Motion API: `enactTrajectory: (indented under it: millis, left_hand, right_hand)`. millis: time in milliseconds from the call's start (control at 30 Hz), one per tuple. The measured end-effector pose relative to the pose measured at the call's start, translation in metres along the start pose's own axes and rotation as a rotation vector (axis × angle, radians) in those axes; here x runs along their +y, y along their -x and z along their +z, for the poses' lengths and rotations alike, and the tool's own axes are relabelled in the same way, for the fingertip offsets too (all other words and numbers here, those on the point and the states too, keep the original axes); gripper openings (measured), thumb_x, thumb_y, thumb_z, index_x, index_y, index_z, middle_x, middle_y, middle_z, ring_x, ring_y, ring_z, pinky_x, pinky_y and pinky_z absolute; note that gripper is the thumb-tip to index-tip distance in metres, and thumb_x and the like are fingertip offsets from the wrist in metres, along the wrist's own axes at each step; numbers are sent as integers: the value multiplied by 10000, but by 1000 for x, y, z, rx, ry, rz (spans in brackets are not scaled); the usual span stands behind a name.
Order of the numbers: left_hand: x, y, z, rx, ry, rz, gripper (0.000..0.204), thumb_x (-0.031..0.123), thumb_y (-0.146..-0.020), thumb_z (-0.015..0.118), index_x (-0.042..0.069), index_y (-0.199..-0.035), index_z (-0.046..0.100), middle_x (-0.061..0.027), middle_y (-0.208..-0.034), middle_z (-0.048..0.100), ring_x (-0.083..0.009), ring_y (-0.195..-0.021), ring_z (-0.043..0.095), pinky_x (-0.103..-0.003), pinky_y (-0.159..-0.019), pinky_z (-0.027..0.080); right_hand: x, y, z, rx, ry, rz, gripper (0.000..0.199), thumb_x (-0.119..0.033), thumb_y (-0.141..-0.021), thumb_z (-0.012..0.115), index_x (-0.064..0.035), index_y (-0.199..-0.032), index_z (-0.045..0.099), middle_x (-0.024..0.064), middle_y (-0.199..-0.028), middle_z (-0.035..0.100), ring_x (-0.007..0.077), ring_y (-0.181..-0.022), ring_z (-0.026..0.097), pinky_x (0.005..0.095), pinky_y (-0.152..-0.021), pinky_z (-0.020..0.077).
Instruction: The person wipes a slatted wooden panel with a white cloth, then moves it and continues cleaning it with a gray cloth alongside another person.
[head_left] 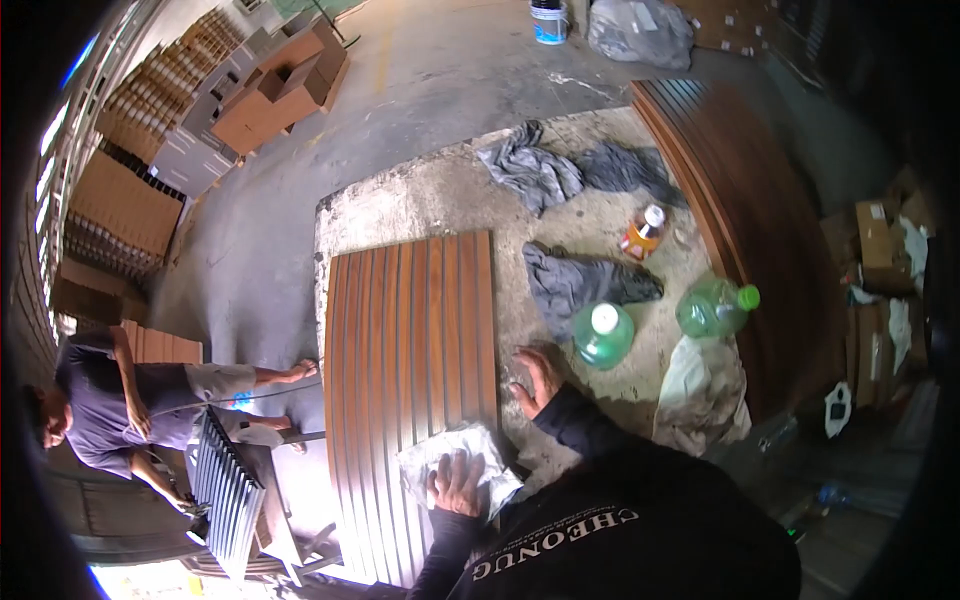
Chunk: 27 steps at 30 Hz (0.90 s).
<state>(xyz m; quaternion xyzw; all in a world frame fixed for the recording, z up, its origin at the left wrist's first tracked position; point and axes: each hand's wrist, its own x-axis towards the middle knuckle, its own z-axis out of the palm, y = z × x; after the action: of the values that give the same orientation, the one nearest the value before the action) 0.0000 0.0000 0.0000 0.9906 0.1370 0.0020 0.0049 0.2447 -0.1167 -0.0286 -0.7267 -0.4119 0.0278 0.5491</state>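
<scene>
A brown ribbed wood panel (410,350) lies flat on a dusty grey worktable (440,195). My left hand (458,484) presses a crumpled white cloth (450,455) onto the panel's near right corner, fingers closed over it. My right hand (537,378) rests open on the tabletop just beside the panel's right edge, fingers spread and holding nothing. Both arms wear dark sleeves.
Right of the panel are a dark grey rag (580,280), two green plastic bottles (603,335) (715,307), a small bottle of orange liquid (643,232), more rags (545,170) and a pale cloth (700,390). A stack of brown panels (760,230) lines the table's right side. At left a person (110,400) bends over a grey slatted panel (225,480).
</scene>
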Motion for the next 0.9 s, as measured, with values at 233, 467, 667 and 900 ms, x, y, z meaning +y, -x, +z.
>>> enactTrajectory:
  millis: [233,467,667,900]
  left_hand:
    - [4,-229,-10,122,195,70,515,324,-773,540,250,-1277,464,-82,-1369,387,-345,-1251,343,-587,-978,242]
    - [-31,-386,-7,198,212,-149,470,280,-863,425,183,-1323,395,-89,-1431,297,-334,-1328,226,-565,-1049,154]
    - [-20,-239,14,162,217,-34,541,244,-763,527,159,-1293,462,-89,-1389,380,-357,-1291,310,-597,-1001,227]
    - [-24,-195,-12,-65,161,-128,607,279,-740,501,181,-1333,414,-83,-1418,328,-358,-1319,244,-586,-1031,147]
  right_hand:
    - [-7,-14,4,153,65,45,471,-205,-796,557,18,-1184,409,215,-1236,422,358,-1129,428,413,-961,336]
    - [-15,-22,33,240,85,-3,535,-121,-724,583,21,-1215,424,166,-1161,489,294,-1083,492,372,-931,382]
    - [-4,-39,16,401,-228,326,424,-229,-832,542,-19,-1181,427,154,-1269,410,250,-1093,473,360,-861,423]
    - [3,-83,20,200,101,93,470,-226,-781,575,-1,-1166,427,218,-1219,443,366,-1124,438,479,-1002,268]
